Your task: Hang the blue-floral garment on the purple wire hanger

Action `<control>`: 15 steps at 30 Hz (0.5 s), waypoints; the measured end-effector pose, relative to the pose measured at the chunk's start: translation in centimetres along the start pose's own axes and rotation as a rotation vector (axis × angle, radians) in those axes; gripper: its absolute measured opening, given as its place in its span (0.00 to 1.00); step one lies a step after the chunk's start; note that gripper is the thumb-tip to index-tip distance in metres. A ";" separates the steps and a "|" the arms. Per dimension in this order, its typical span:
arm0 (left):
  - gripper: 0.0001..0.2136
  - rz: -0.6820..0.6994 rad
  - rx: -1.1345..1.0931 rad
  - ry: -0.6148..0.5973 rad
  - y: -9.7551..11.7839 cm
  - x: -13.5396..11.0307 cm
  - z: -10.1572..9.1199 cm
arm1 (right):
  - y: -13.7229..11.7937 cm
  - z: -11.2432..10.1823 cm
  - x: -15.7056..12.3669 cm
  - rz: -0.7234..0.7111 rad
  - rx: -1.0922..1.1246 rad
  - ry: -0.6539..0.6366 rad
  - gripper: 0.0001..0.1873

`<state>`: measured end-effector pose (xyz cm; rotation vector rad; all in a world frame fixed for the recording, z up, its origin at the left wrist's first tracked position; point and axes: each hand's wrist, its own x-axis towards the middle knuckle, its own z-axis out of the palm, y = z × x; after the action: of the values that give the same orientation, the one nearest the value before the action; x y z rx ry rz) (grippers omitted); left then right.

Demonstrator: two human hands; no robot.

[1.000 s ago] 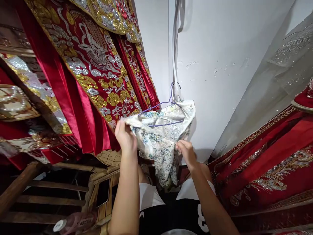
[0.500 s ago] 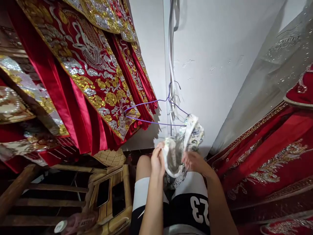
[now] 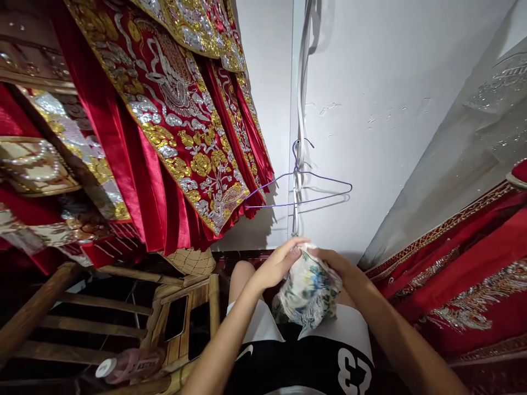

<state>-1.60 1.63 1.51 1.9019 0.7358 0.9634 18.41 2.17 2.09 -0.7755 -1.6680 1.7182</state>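
A crumpled white cloth garment (image 3: 309, 282) with blue, green and yellow print hangs bunched above my lap. My left hand (image 3: 284, 260) grips its upper left edge, thumb pressed onto the fabric. At the upper right edge, my right hand (image 3: 331, 260) is closed on the same garment, its fingers mostly hidden behind the cloth. Beyond my hands, a thin purple wire hanger (image 3: 323, 192) hangs bare from a white strap (image 3: 302, 104) against the wall.
Red embroidered garments (image 3: 201, 164) hang at the left, and another red garment (image 3: 465, 274) at the right. A bamboo chair (image 3: 173, 351) at lower left holds two phones (image 3: 175, 318) and a pink bottle (image 3: 132, 365). A woven hat (image 3: 191, 263) lies behind it.
The garment has come off the purple hanger and is now lower, over my lap. Both hands have shifted to its top edge. The view has turned slightly left.
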 end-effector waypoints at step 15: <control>0.11 -0.358 1.203 -0.462 -3.5 -2.1 -7.1 | -2.3 -9.5 4.7 -0.159 -0.866 0.668 0.30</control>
<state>-9.11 4.60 0.09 2.6693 1.4753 -0.2933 22.75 11.94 4.16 -1.3582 -1.8517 0.4508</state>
